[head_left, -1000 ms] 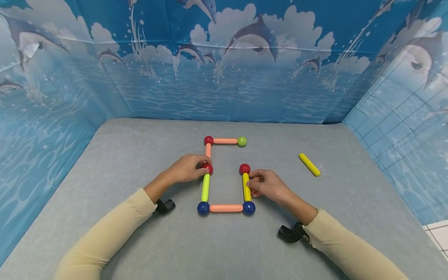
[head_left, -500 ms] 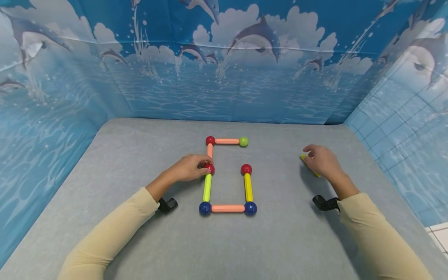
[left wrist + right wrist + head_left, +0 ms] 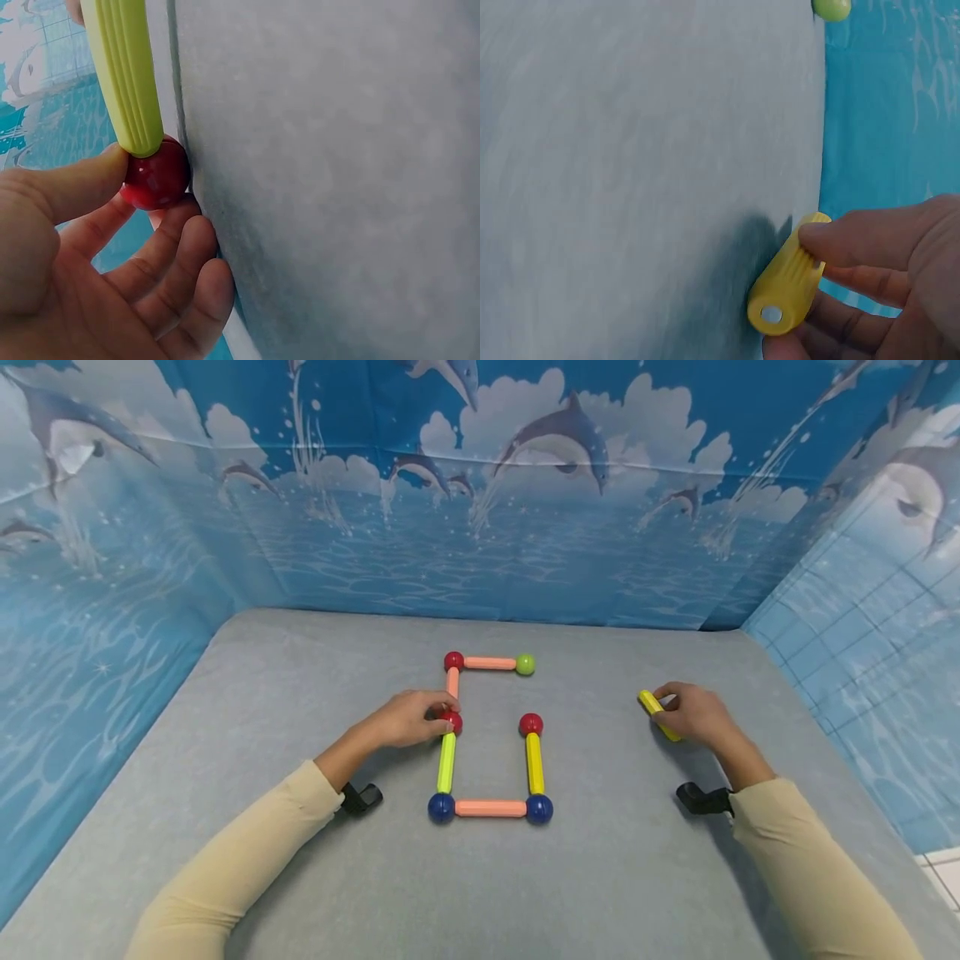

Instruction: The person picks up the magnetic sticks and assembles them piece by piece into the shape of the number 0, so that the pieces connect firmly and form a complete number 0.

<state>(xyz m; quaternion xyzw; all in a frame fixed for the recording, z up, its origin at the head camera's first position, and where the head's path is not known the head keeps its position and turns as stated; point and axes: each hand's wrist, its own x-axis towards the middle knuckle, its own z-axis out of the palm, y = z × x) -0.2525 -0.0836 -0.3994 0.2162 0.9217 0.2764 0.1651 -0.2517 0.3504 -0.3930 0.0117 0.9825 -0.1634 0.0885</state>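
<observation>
My left hand [image 3: 408, 718] pinches a red ball [image 3: 157, 176] between thumb and fingers. A lime-green rod [image 3: 446, 764] joins that ball to a blue ball [image 3: 442, 808] nearer me; a pink rod [image 3: 452, 682] runs from it toward the far side. Off to the right, my right hand [image 3: 693, 714] pinches a loose yellow rod [image 3: 789, 281] between thumb and fingers. A round metal spot shows on the rod's end in the right wrist view. Between the hands, a second red ball [image 3: 531, 723] tops another yellow rod [image 3: 535, 764], which stands on a second blue ball [image 3: 538, 809].
A pink rod [image 3: 491, 809] links the two blue balls. At the far side, a red ball [image 3: 453, 662], a pink rod [image 3: 490, 663] and a green ball [image 3: 525, 664] form a row. A dolphin-print curtain [image 3: 480, 527] borders the grey table [image 3: 480, 885].
My right hand has left the yellow rod of the figure, moved right and taken hold of the loose yellow rod. The left hand has stayed at its red ball.
</observation>
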